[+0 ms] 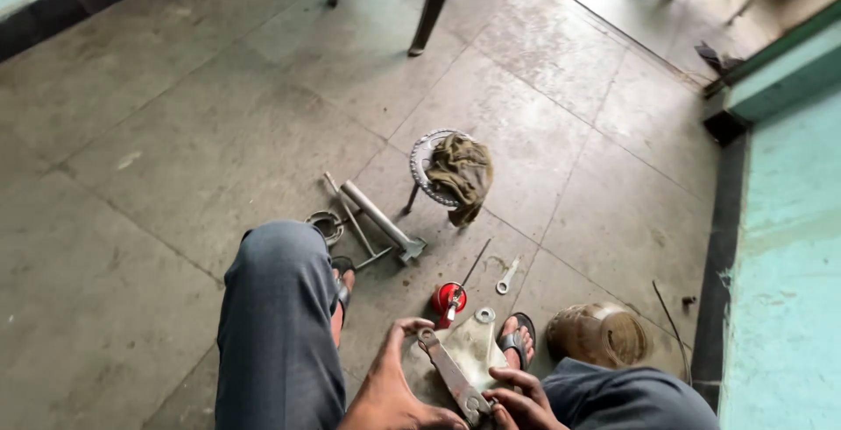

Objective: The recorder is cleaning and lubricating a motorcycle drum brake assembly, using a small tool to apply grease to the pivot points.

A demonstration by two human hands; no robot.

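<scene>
My left hand rests on a pale metal bracket plate at the bottom of the head view, thumb raised beside it. A flat rusty metal arm lies across the plate. My right hand pinches the lower end of that arm, fingers curled. My knees in grey trousers flank both hands. A red oil can with a thin spout stands just beyond the plate.
A small wrench lies on the concrete floor by the can. A round stool with a dirty rag stands farther off. A metal tube, rods and a ring lie left. A worn round helmet-like object sits right. Chair legs stand at the top.
</scene>
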